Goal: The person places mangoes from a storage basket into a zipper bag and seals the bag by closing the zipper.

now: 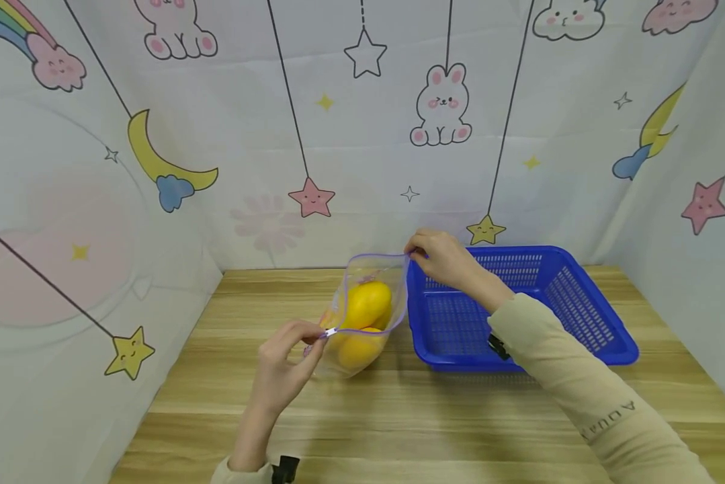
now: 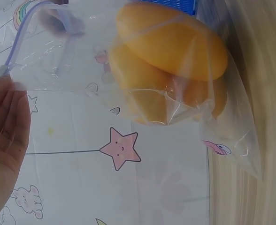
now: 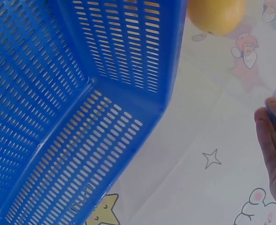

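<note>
A clear zip bag (image 1: 332, 366) with a purple rim stands on the wooden table, its mouth spread wide. Inside lie several yellow mangoes (image 1: 369, 304), seen through the plastic in the left wrist view as a stacked cluster (image 2: 171, 42). My left hand (image 1: 286, 363) pinches the near left corner of the rim, at the white slider (image 1: 330, 332). At the far right corner, my right hand (image 1: 443, 259) pinches the rim between thumb and fingers. The right wrist view catches those fingertips (image 3: 264, 115) at its right edge. Small printed figures show on the bag.
Right of the bag sits a blue plastic basket (image 1: 625, 353) with slotted walls, and my right forearm reaches over it. The wooden table (image 1: 217, 376) runs back to a white curtain (image 1: 362, 134) printed with stars, moons and rabbits, which also hangs on both sides.
</note>
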Demonstrator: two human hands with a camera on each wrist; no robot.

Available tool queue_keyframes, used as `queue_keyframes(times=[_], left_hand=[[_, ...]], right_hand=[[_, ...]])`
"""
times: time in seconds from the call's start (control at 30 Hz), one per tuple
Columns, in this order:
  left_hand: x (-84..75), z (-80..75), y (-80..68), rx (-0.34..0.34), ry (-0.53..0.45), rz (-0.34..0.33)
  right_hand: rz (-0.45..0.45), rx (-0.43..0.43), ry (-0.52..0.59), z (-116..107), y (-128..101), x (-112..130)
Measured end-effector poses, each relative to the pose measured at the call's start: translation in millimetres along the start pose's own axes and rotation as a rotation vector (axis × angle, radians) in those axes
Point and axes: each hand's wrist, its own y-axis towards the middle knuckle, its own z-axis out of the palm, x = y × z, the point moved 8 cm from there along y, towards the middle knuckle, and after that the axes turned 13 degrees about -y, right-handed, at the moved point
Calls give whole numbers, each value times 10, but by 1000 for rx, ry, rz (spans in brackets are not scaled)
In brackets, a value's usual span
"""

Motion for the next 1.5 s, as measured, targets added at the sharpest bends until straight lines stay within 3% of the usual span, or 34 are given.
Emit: queue_keyframes(times=[0.2, 0.53, 0.9, 1.17, 1.5], left_hand=[[21, -100, 11, -39, 48, -11], [96, -254, 37, -139, 21, -79], [223, -384, 21, -272, -45, -271], [373, -450, -37, -352, -72, -466], [451, -512, -92, -438, -136, -464]], right_hand=[[10, -3, 16, -26, -7, 9], [42, -21, 42, -107, -69, 35], [80, -63, 117, -121, -166, 38], [83, -102, 151, -95, -262, 28], [100, -121, 151, -76, -373, 62]])
